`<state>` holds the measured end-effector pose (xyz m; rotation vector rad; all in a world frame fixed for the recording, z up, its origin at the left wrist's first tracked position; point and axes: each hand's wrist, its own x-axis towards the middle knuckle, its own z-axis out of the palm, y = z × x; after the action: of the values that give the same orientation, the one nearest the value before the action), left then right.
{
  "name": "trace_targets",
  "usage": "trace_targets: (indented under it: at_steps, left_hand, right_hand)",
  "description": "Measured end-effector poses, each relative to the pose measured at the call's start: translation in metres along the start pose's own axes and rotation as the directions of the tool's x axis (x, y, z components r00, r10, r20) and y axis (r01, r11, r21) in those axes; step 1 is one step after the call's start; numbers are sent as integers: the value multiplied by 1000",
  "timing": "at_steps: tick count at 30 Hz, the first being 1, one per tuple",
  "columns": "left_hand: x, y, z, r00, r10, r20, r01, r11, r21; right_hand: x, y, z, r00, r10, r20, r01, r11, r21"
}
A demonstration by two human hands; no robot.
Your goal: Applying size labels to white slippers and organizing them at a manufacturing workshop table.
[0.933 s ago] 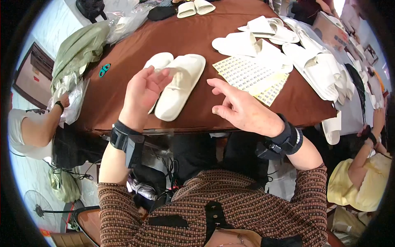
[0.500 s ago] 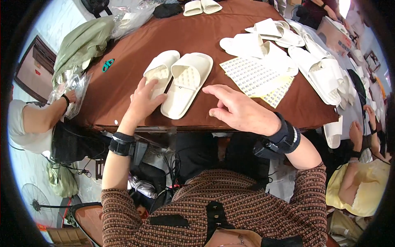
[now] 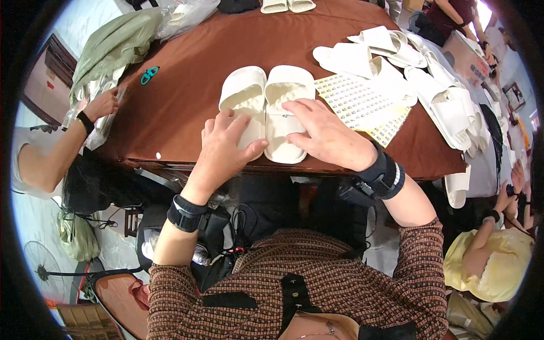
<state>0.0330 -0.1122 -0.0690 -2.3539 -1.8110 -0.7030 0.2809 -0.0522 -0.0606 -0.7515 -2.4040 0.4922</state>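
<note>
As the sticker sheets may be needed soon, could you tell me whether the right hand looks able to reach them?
Probably yes: the right hand rests on the right slipper, and the sticker sheets lie uncovered just beside it.

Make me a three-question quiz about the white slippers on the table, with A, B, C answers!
1. Where does the right hand rest?
A. on the right slipper of the pair
B. on the teal clip
C. on the green cloth

2. How many slippers lie right under the two hands?
A. one
B. two
C. five

3. How does the pair lie on the brown table?
A. stacked one on the other
B. side by side, footbeds up
C. far apart at opposite edges

Answers:
1 A, the right hand's fingers lie across that slipper's middle.
2 B, the left slipper lies under the left hand, and its mate lies under the other hand.
3 B, the two lie next to each other with their insides showing.
</note>
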Motion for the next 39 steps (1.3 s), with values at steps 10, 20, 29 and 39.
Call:
trace_targets:
  at_steps: [10, 20, 29, 39]
  left_hand:
    - [-19, 25, -5, 999, 8, -39, -9, 1000, -2]
    - [-5, 45, 2, 973, 230, 1, -228, 964, -139]
    - [-10, 45, 14, 968, 226, -108, -237, 967, -98]
    - [-12, 45, 18, 967, 222, -124, -233, 970, -75]
  right_hand:
    - [-8, 2, -2, 998, 17, -55, -19, 999, -51]
    - [12, 8, 7, 992, 18, -123, -29, 996, -88]
    - [20, 11, 15, 975, 91, -203, -99, 995, -28]
    - [23, 14, 19, 967, 129, -220, -124, 992, 33]
